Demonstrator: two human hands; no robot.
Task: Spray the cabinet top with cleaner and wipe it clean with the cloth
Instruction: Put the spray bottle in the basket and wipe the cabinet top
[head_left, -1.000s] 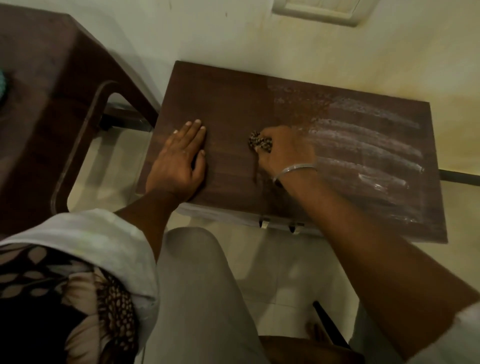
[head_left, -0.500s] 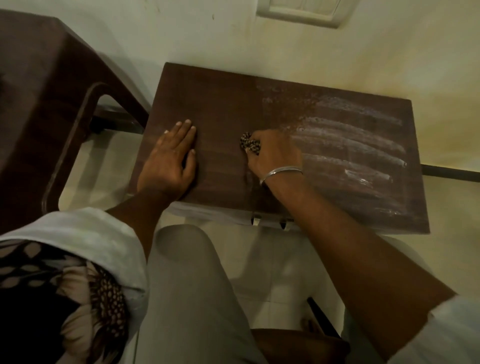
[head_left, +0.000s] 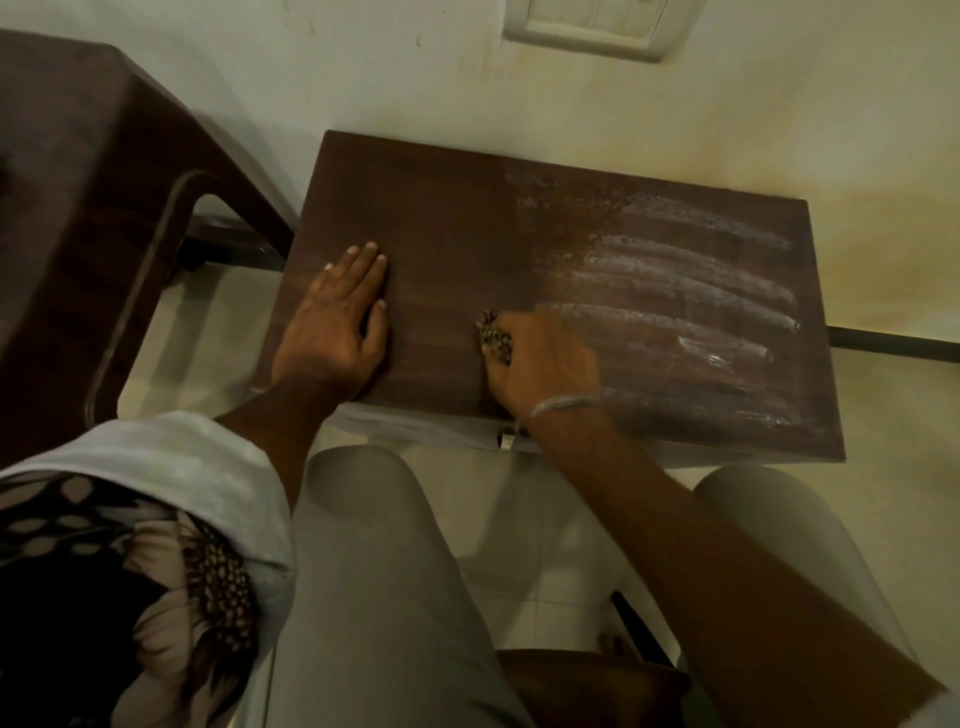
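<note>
The dark brown cabinet top (head_left: 447, 218) stands against the wall. Its right half carries whitish streaks of cleaner (head_left: 675, 291), and its left half looks plain and dark. My right hand (head_left: 545, 364) grips a bunched, patterned cloth (head_left: 493, 338) and presses it on the top near the front edge, at the left end of the streaks. My left hand (head_left: 337, 322) lies flat on the left part of the top, fingers straight and together. No spray bottle is in view.
A dark brown plastic chair (head_left: 104, 208) stands to the left, close to the cabinet. A white switch plate (head_left: 592, 26) is on the wall above. My knees in light trousers (head_left: 384, 571) are just in front of the cabinet.
My right hand has drawn the cloth toward the front edge of the top. My left hand has stayed flat in place. The view has shifted a little.
</note>
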